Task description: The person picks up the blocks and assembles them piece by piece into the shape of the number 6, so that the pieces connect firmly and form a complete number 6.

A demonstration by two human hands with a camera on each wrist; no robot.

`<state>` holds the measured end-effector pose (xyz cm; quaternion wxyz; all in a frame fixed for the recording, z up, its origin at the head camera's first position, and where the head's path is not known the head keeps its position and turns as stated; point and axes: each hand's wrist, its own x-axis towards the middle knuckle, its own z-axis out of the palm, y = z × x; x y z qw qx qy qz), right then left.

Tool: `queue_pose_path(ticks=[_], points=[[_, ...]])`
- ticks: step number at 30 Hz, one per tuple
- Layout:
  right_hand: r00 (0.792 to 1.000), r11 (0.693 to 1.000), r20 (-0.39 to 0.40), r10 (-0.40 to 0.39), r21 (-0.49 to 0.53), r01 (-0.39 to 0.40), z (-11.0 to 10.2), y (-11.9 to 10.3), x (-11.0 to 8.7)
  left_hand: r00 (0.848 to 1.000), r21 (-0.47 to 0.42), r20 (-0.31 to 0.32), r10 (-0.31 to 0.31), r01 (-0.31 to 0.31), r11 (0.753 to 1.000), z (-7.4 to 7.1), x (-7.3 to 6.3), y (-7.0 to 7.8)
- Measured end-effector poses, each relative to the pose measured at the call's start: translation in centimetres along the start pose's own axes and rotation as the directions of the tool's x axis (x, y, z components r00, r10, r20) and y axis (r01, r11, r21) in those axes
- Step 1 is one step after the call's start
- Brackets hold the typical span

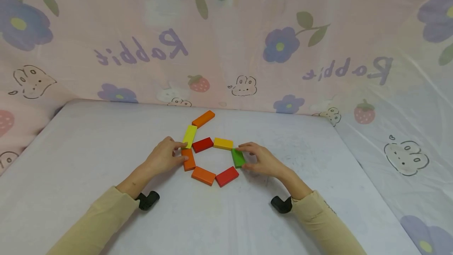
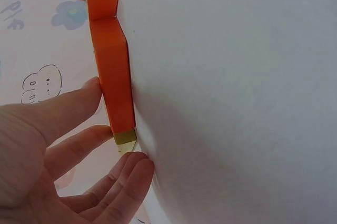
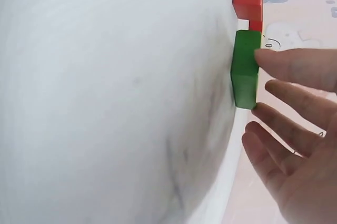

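Note:
Eight flat rectangular blocks lie on the table in a figure-six shape. My left hand [image 1: 164,156] is at its left side: the thumb touches an orange block [image 2: 111,71] and the index fingertip lies where it meets the yellow-green block [image 1: 190,135]. Across the ring, my right hand [image 1: 262,160] holds a green block [image 3: 246,68] between thumb and fingers at its ends. Closing the loop are a dark red block [image 1: 203,145], a yellow block [image 1: 223,143], a red block [image 1: 227,176] and another orange block [image 1: 203,176]. An orange block [image 1: 203,119] forms the top stroke.
A white cloth covers the table [image 1: 116,223]. Behind it and at both sides hangs a pale pink curtain [image 1: 226,42] printed with flowers, rabbits and strawberries. Black wrist devices [image 1: 148,200] show below both hands, by the beige sleeves [image 1: 95,219].

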<state>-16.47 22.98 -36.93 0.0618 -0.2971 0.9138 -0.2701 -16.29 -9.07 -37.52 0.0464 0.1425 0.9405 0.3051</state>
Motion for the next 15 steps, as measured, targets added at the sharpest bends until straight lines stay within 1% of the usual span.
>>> queue_pose_path(ticks=[5,10,15], points=[[1.000,1.000,-0.015,0.021,0.022,-0.020,0.20,0.12,0.23,1.000,-0.003,0.005,-0.010,0.010,1.000,-0.02,0.08,0.08],[1.000,0.999,-0.021,0.023,0.042,-0.023,0.36,0.03,0.35,1.000,-0.004,0.009,-0.017,0.017,1.000,-0.08,0.16,0.07],[0.999,0.998,-0.025,0.034,0.049,-0.032,0.46,0.05,0.41,1.000,-0.006,0.007,-0.012,0.012,1.000,-0.07,0.17,-0.03]])
